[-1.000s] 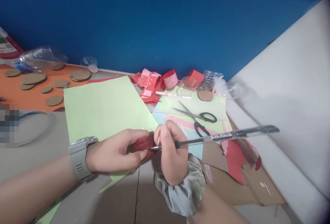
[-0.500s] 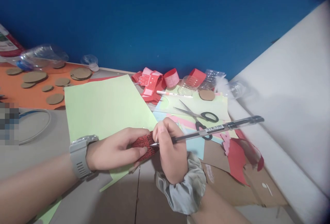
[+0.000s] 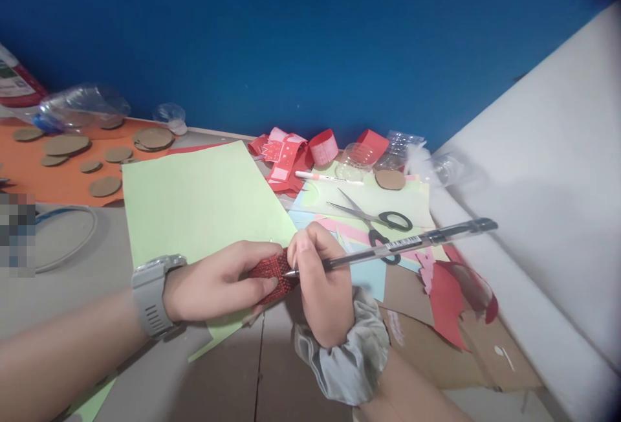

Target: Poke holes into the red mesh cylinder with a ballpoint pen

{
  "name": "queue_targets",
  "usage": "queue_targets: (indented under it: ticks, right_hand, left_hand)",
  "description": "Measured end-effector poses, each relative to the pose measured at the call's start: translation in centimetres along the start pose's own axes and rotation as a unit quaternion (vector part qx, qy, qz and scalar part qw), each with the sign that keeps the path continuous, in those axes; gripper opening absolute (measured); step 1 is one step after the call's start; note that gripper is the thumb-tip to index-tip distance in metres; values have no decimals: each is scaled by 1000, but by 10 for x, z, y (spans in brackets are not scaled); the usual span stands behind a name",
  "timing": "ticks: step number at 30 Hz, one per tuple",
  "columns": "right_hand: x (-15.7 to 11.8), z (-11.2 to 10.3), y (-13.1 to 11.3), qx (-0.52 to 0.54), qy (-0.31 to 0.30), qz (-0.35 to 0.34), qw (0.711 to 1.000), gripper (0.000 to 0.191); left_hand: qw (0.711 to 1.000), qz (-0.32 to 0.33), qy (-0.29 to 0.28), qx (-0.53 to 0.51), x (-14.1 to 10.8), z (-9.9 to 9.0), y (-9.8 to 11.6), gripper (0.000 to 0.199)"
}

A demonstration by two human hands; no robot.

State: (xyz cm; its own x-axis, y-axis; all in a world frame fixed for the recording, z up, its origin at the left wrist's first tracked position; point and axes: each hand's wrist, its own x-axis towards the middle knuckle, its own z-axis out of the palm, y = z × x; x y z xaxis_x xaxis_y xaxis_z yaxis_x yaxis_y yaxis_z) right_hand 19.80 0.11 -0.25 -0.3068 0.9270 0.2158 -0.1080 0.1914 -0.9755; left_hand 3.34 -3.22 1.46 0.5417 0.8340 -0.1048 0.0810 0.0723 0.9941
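Observation:
My left hand, with a grey watch on its wrist, pinches a small red piece covered in dark crosshatched marks between thumb and fingers. My right hand, a grey-green scrunchie round its wrist, is closed on a clear-barrelled ballpoint pen. The pen slants, its tip pointing left over the red piece and its capped end up to the right. Whether the tip touches the surface I cannot tell. Under the left hand lies a light green paper sheet. Fingers cover parts of the red piece.
Open scissors and a marker lie on coloured papers at right. Red paper loops and clear plastic pieces stand by the blue wall. Cardboard discs and a plastic bottle rest on orange paper. Cardboard lies front right.
Almost nothing differs. Both hands keep the same grip on the red piece and the pen, and the view has shifted very slightly.

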Motion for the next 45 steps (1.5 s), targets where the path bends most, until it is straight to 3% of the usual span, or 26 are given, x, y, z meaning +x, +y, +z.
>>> queue_targets:
  ticks: [4, 11, 45]
  right_hand:
    - [1, 0, -2, -1, -9, -4, 1000, 36]
    - [2, -1, -1, -6, -9, -6, 1000, 36]
    - [1, -1, 2, 17, -8, -10, 1000, 34]
  left_hand:
    - [1000, 9, -5, -9, -1, 0, -1, 11]
    - [1000, -2, -4, 0, 0, 0, 3, 3]
    - [1000, 7, -13, 0, 1, -1, -1, 8]
